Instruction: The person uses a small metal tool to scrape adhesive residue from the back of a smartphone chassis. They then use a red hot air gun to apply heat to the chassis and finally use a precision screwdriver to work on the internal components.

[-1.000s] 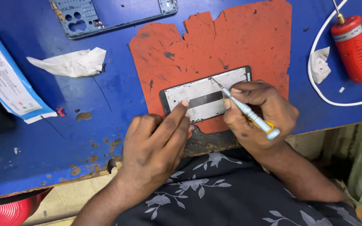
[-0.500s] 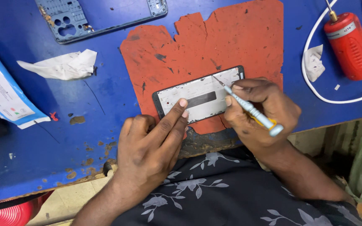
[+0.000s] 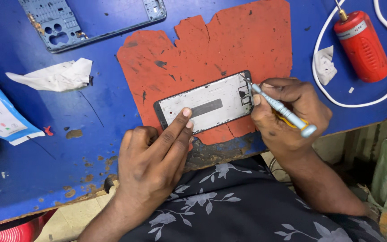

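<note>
An opened phone body (image 3: pixel 207 106), silver inside with a black rim, lies on a worn red mat (image 3: pixel 211 49) on the blue table. My left hand (image 3: pixel 153 161) rests at the table's front edge, and two of its fingers press down on the phone's lower left part. A light blue screwdriver (image 3: pixel 283 110) is gripped like a pen in my right hand (image 3: pixel 287 116). Its thin tip touches the phone's upper right corner.
A light blue phone frame (image 3: pixel 90 20) lies at the back left, a crumpled white tissue (image 3: pixel 54 76) beside it. A blue and white packet (image 3: pixel 1 112) sits at the left edge. A red cylindrical tool (image 3: pixel 361 45) with a white cable (image 3: pixel 319 89) is at the right.
The view has shifted slightly, so everything sits a little differently in frame. My hands keep the same hold on the phone and screwdriver, with the tip still at the phone's right end.
</note>
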